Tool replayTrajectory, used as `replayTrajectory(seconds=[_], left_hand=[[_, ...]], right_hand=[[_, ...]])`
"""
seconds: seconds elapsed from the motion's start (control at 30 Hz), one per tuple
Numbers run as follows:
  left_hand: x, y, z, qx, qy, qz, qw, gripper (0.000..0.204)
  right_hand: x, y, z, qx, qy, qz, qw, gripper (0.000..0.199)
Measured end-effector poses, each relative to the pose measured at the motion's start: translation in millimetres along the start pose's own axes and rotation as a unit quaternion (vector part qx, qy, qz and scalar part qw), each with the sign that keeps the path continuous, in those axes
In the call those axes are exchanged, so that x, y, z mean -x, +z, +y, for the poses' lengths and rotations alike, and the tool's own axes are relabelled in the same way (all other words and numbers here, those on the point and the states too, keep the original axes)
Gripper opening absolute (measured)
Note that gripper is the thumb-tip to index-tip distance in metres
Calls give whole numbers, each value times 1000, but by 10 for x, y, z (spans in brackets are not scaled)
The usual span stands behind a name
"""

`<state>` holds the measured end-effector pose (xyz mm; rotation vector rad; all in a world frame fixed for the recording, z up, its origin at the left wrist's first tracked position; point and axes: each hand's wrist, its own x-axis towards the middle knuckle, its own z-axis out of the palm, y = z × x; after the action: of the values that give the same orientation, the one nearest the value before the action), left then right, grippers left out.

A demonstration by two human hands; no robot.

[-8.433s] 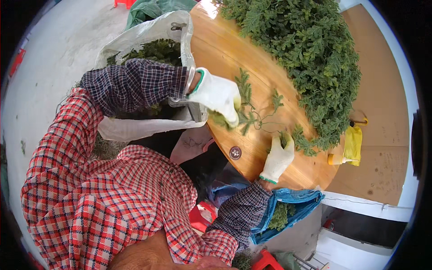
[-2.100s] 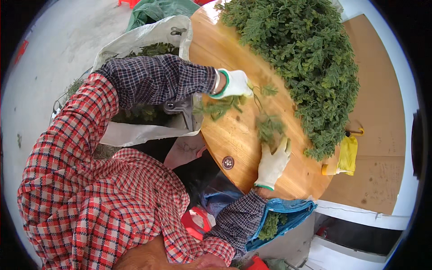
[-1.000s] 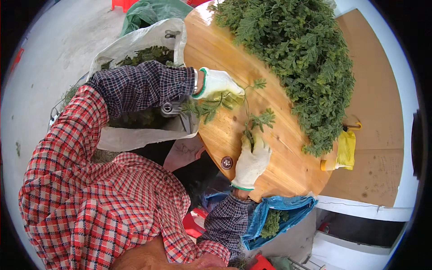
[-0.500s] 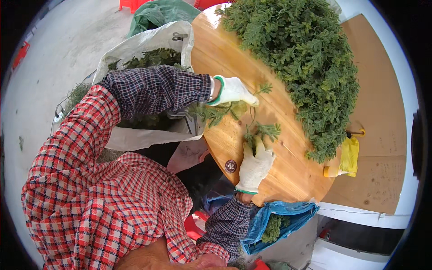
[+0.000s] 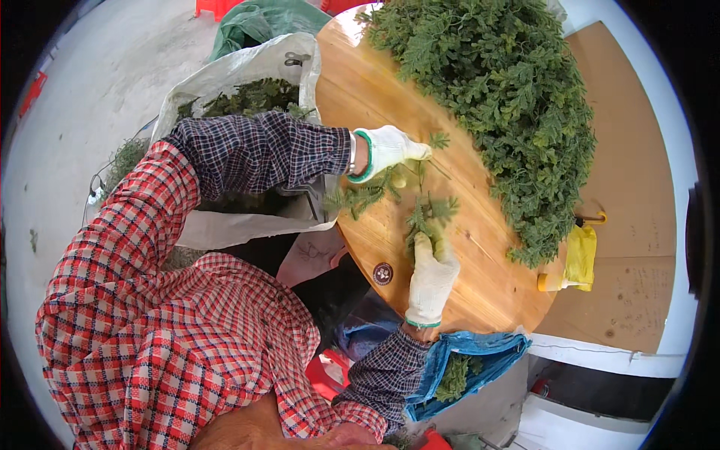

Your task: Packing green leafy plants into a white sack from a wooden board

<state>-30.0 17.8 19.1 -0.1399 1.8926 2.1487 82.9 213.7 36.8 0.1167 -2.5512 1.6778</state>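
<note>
Over the round wooden table (image 5: 360, 247), my left hand (image 5: 388, 153), in a white glove with a green cuff, is closed on a green artificial-looking sprig; its leafy part (image 5: 365, 196) hangs beside the palm. A small leafy tip (image 5: 439, 140) shows past the fingertips. Nearer the table's front edge, my right hand (image 5: 433, 279), in a matching glove, pinches another green sprig (image 5: 426, 214) between thumb and fingers. Its tips are smeared by motion. Thin stems run between the two hands; whether the sprigs are joined I cannot tell.
A large heap of green sprigs (image 5: 517, 112) covers the table's far right. A white sack (image 5: 195, 86) with greenery and black scissors (image 5: 297, 58) stands left. A blue bag (image 5: 472, 349) with greenery hangs at the near edge. A yellow packet (image 5: 581, 259) and glue bottle (image 5: 553, 283) lie right.
My right hand has moved slightly to the right, its fingers now closed on the sprig. My left hand has stayed nearly in place, and the stem by its fingertips has shifted.
</note>
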Motion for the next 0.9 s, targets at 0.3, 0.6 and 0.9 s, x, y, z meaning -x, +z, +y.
replayTrajectory(seconds=[0.3,0.6,0.9], left_hand=[[325,-97,122,-92,52,-148,983,37],[269,-203,-16,-172,95,-251,948,33],[254,-173,65,-345,155,-238,895,31]], right_hand=[[-454,-304,-374,141,-113,75,981,16],[-840,-138,242,163,-115,26,980,21],[-782,-131,183,293,-138,-4,946,28]])
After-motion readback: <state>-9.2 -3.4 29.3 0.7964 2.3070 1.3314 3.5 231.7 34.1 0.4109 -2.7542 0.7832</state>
